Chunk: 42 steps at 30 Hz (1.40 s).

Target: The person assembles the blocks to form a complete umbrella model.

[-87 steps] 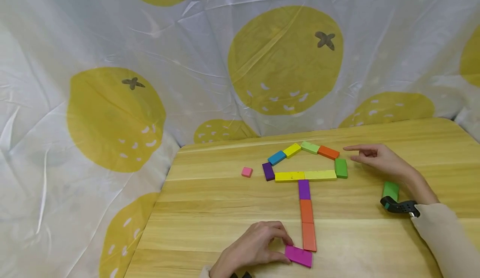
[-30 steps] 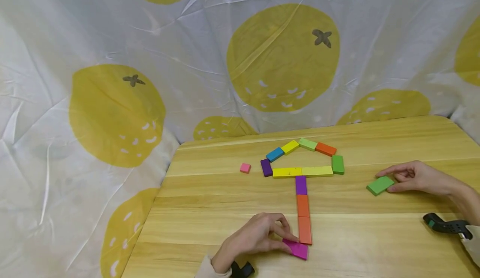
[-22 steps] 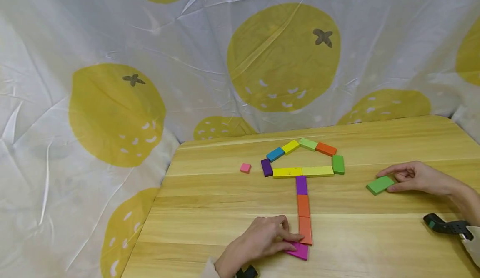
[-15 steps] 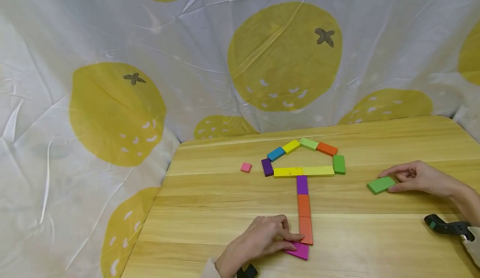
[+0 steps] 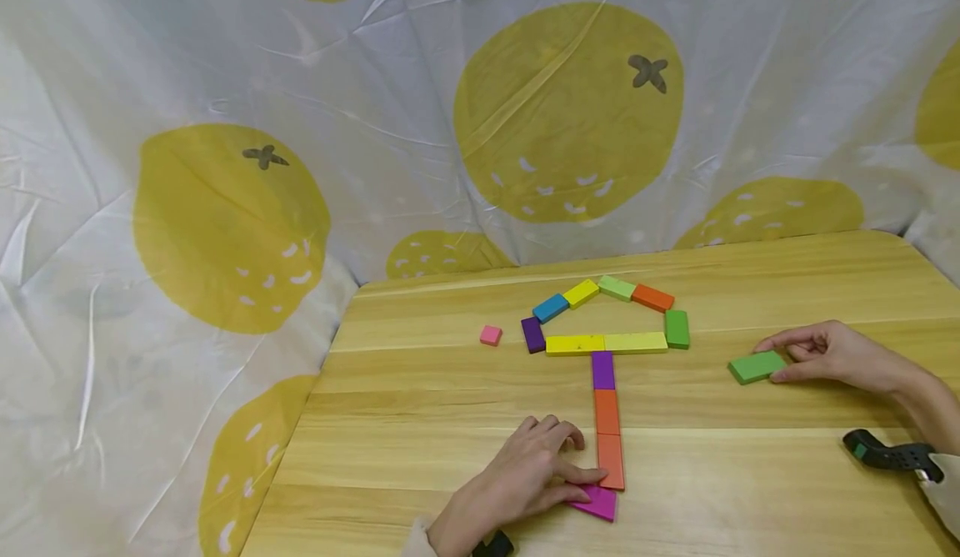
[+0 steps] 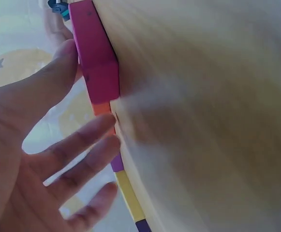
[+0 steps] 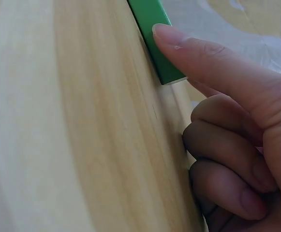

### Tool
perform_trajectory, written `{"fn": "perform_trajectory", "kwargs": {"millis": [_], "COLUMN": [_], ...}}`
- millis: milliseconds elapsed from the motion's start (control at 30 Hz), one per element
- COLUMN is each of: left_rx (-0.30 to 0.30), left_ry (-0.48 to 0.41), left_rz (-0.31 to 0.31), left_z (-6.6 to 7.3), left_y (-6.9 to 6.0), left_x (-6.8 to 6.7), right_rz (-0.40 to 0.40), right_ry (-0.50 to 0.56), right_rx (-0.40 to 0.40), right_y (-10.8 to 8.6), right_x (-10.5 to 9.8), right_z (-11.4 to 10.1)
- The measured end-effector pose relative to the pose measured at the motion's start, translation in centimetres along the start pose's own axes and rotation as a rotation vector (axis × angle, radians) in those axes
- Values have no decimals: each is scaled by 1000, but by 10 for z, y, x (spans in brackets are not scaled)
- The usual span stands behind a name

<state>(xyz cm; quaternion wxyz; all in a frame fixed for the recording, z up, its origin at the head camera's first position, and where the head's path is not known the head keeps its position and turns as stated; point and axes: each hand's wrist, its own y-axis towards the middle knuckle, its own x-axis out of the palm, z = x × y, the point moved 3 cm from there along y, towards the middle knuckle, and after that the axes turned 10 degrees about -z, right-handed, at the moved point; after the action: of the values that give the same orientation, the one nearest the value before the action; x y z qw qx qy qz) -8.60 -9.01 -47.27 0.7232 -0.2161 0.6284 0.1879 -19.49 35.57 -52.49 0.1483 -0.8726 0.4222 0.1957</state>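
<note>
In the head view my left hand (image 5: 521, 474) is at the near end of a T-like stem of blocks. Its thumb and forefinger pinch a magenta block (image 5: 600, 504), lying flat just below the lower orange-red block (image 5: 611, 461); the left wrist view shows the thumb on the magenta block (image 6: 96, 53) and the other fingers spread. The forefinger is mostly hidden there. To the right, my right hand (image 5: 843, 357) pinches a green block (image 5: 753, 367) between thumb and forefinger, low at the table. In the right wrist view its remaining fingers are curled below the green block (image 7: 155, 43).
Above the stem, a yellow block (image 5: 575, 344) and a pale yellow block (image 5: 635, 343) form a bar. Purple, blue, yellow, light green, orange and green (image 5: 677, 329) blocks arch over it. A small pink block (image 5: 491, 335) lies left. A lemon-print curtain (image 5: 390, 123) hangs behind the table (image 5: 420, 373).
My right hand has moved from beside the arch to the green block, taken hold of it and shifted it left. The magenta block has moved slightly, and my left fingers have shifted over it.
</note>
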Motion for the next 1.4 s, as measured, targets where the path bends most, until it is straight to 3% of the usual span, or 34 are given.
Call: {"fn": "perform_trajectory", "kwargs": {"millis": [233,433,567,667,933,1133,1400], "left_rx": [-35,-17,-7,-5,6,29,16], "left_ry": [-138,-124,-105,-103,-76,-55,-53], "left_rz": [-79,-66,-60,-66,-81,-71,-83], "left_z": [-1,1,1,1,0,2,1], "left_y": [-2,-4,-6,-6,-3,-2,-3], "left_x": [1,1,1,1,1,1,1], "right_rz": [45,64,53,88,154,143,106], "right_ry": [-23,-23,-15,-21,-12,-80,-39], "right_rx": [26,40,-4,-39,9,38,101], "right_y": [0,8,25,41,88,104,91], "right_x": [1,5,20,37,80,96,94], "right_z": [1,-18,-50,-74,-110,-108,-93]}}
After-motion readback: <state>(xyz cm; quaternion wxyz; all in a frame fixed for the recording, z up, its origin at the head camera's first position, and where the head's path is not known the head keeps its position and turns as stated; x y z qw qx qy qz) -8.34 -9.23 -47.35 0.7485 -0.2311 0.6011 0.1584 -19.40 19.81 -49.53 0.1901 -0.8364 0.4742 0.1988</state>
